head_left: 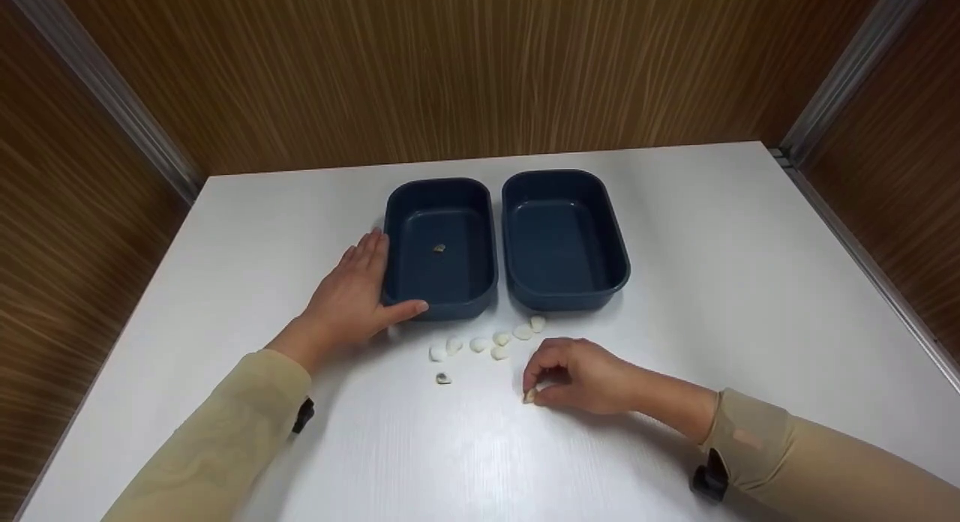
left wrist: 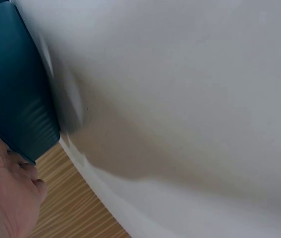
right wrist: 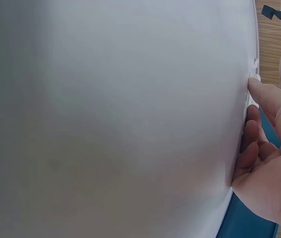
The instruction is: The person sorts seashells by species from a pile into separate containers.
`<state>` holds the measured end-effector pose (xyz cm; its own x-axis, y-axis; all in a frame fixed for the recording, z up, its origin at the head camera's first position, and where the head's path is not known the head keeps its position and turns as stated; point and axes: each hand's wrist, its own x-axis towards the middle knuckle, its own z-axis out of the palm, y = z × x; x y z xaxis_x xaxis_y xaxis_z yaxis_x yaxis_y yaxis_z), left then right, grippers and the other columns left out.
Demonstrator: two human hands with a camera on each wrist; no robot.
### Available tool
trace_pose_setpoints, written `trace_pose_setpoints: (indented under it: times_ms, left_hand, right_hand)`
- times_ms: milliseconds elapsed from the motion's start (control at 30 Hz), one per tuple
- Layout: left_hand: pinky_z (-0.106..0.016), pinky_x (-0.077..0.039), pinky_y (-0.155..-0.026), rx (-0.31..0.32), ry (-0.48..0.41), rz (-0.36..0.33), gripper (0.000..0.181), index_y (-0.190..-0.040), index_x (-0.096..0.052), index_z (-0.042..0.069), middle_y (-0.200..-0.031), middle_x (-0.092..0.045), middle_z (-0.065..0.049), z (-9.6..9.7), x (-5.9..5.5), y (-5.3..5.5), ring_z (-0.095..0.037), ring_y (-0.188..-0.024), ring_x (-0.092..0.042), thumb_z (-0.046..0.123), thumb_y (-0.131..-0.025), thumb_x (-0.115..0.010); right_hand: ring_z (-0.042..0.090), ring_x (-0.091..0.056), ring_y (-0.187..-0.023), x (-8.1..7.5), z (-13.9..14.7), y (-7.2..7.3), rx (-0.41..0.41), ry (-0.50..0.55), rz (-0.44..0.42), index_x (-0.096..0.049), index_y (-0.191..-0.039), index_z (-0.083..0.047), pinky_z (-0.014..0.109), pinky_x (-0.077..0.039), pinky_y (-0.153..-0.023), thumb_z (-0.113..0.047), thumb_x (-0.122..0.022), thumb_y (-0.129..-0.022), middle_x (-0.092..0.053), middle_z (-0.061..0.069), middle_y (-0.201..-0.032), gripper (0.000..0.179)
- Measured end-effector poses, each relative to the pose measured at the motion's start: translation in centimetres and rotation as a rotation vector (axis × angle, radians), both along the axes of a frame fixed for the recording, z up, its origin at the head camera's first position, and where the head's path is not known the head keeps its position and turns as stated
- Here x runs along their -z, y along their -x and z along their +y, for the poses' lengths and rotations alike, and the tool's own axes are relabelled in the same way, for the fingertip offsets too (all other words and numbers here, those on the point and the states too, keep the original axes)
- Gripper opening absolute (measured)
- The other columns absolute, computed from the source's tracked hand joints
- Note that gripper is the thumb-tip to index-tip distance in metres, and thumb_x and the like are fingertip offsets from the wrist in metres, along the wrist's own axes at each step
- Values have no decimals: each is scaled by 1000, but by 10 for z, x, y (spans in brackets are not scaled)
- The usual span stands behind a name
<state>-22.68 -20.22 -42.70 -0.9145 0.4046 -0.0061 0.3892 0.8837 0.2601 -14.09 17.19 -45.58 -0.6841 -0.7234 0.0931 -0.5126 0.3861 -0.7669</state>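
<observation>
Between thumb and fingertips, my right hand (head_left: 585, 376) pinches a small brownish shell (head_left: 529, 397) low at the tabletop. My left hand (head_left: 349, 297) lies with straight fingers along the outer left side of a dark blue bin (head_left: 440, 310), its thumb at the front rim. Inside that bin is one small brown shell (head_left: 439, 248). In the left wrist view, the hand (left wrist: 6, 193) rests beside the bin wall (left wrist: 19, 79). A dark-marked shell (head_left: 443, 378) lies on the table left of my right hand. Several small white shells (head_left: 478, 344) lie in a loose row between the hands.
A second dark blue bin (head_left: 566, 301) stands right beside the first, with a narrow gap between them. Both stand on a white table (head_left: 712, 282). Wood-grain panels (head_left: 480, 72) rise behind the table and at both sides.
</observation>
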Motion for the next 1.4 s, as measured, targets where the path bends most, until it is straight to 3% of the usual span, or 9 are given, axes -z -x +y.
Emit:
trace_pose_setpoints:
  times_ms: [133, 367, 600, 933, 1400]
  left_hand:
    - [-48, -6, -131, -2, 2, -4, 128, -167, -5, -5, -176, -3, -22, 0, -1, 0, -33, -163, -1, 89, -91, -46]
    - [-49, -7, -131, 2, -3, -1, 128, -166, -4, -6, -175, -2, -23, -1, 1, 0, -34, -163, -1, 88, -91, -48]
    - [-49, -7, -131, 2, 0, 4, 129, -167, -4, -5, -176, -2, -22, -1, 1, 0, -33, -163, -2, 89, -90, -47]
    - [-50, -8, -131, 14, -19, 9, 127, -166, -5, -6, -175, -3, -24, -2, 1, 0, -34, -163, -2, 87, -92, -49]
    - [-49, -7, -131, 7, -7, 5, 128, -167, -5, -5, -175, -4, -23, -1, 1, 0, -33, -163, -2, 88, -91, -47]
  right_hand:
    - [16, -64, -92, 1, 1, 1, -15, 8, 10, -78, -97, -16, 25, -53, -84, -3, -82, -90, -73, -4, -95, 16]
    - [11, -62, -91, 1, 4, 1, 3, 46, -87, -78, -96, -16, 22, -53, -84, -9, -84, -92, -75, -8, -93, 10]
    - [8, -63, -87, 0, 2, 1, -4, 66, -110, -79, -99, -13, 20, -53, -80, -7, -81, -94, -76, -4, -93, 8]
    - [6, -65, -84, 2, -2, 1, -20, 86, 1, -81, -99, -11, 21, -55, -77, -4, -80, -94, -77, -1, -92, 9]
    - [3, -61, -80, -2, -4, 3, -3, 10, 1, -79, -98, -12, 20, -53, -74, 0, -77, -93, -74, -6, -87, 13]
